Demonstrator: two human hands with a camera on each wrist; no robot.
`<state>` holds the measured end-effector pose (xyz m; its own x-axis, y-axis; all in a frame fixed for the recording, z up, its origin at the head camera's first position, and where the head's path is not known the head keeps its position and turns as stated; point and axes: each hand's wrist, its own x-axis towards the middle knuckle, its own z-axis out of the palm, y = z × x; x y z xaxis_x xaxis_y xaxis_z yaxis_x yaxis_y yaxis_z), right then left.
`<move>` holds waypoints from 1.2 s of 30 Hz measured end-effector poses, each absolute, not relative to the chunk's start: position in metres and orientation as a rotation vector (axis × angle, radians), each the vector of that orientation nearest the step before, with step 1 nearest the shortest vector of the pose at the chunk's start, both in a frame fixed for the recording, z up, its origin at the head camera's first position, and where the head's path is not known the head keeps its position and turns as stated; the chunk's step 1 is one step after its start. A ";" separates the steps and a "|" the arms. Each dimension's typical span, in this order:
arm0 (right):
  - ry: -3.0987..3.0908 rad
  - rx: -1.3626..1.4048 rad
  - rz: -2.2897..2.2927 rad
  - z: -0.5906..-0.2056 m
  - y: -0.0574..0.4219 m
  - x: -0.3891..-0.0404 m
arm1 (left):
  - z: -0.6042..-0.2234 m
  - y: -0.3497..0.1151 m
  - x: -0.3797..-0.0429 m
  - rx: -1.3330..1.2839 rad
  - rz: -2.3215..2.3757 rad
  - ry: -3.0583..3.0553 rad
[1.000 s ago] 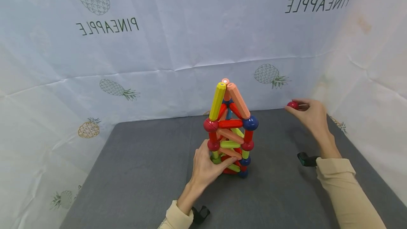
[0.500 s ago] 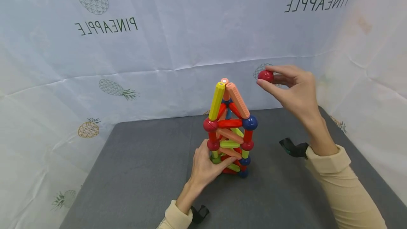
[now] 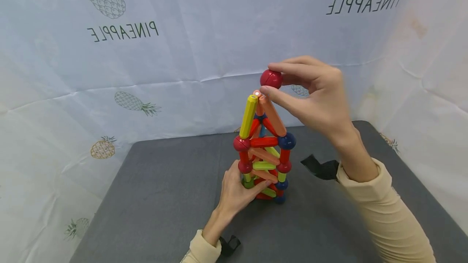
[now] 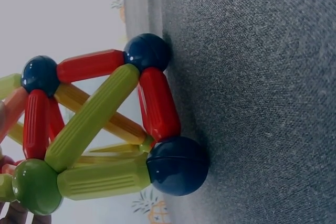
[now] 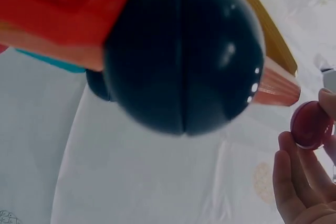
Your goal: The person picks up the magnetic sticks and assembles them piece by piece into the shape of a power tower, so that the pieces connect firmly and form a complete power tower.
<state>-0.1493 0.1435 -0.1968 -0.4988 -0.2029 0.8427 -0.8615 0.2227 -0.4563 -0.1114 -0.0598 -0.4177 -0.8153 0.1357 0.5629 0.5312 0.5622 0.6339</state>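
A tower of coloured magnetic rods and balls (image 3: 265, 142) stands on the dark table, its top rods leaning together into a peak. My left hand (image 3: 235, 190) grips its lower part, thumb across the front and fingers round the left side. Between thumb and fingertips my right hand (image 3: 314, 92) pinches a red ball (image 3: 271, 79), close over the rod tips. In the right wrist view the red ball (image 5: 312, 125) shows beside the end of an orange rod (image 5: 278, 85). The left wrist view shows the tower's base, with a green ball (image 4: 37, 186) and dark blue balls (image 4: 178, 166).
The dark grey table (image 3: 175, 198) extends on both sides of the tower. White cloth (image 3: 204, 31) printed with pineapples hangs behind it and along the sides. Black straps (image 3: 319, 167) hang from the wrists.
My right hand has come up and left from the table's right side, carrying the red ball to the tower's peak. The left hand and tower have stayed put.
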 end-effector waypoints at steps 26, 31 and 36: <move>-1.901 1.020 1.273 -0.202 0.131 -0.149 | -0.416 -0.061 -0.112 -0.540 -1.177 -2.369; -1.918 1.006 1.266 -0.205 0.134 -0.148 | -0.415 -0.063 -0.112 -0.544 -1.152 -2.382; -1.975 0.914 1.238 -0.218 0.151 -0.145 | -0.408 -0.076 -0.108 -0.540 -1.123 -2.462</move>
